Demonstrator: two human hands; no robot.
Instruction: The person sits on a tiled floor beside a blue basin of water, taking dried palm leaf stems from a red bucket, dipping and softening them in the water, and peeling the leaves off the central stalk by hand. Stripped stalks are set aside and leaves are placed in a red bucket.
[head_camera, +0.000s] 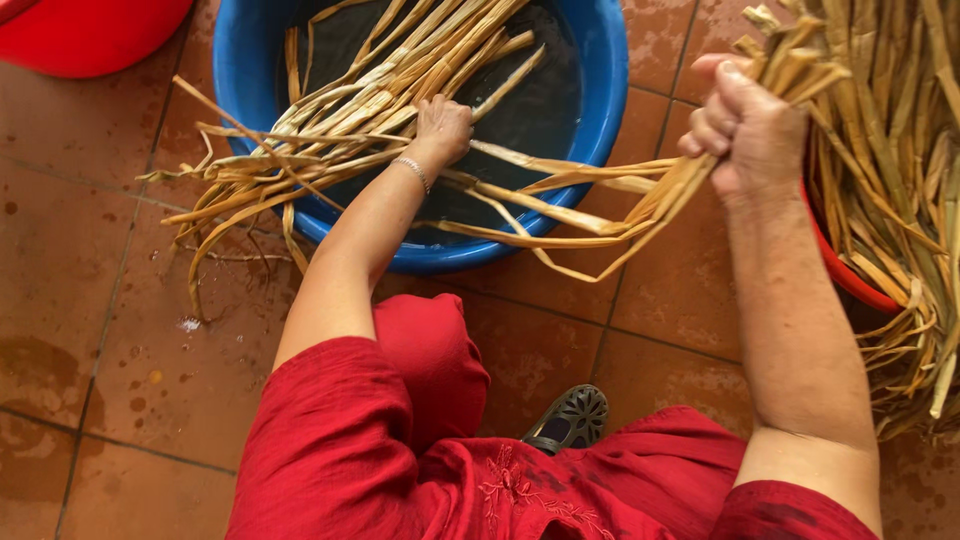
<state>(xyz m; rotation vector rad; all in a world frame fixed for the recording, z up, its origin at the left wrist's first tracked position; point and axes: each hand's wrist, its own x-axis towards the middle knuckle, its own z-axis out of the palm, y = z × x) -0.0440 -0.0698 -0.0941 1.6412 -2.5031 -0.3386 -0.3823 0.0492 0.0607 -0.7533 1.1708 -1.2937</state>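
A round blue basin (605, 90) of dark water stands on the tiled floor ahead of me. Long dry yellow leaf strips (350, 110) lie across it, their ends hanging over the left rim. My left hand (442, 128), with a thin bracelet at the wrist, presses down on these strips inside the basin. My right hand (748, 128) is closed around a bunch of the same strips (600, 195); the bunch trails left and down over the basin's right rim.
A large heap of dry strips (900, 190) fills a red container (850, 280) at the right. Another red tub (90, 30) sits at the top left. Wet brown floor tiles (150, 350) surround the basin. My red clothing and a dark shoe (572, 418) are below.
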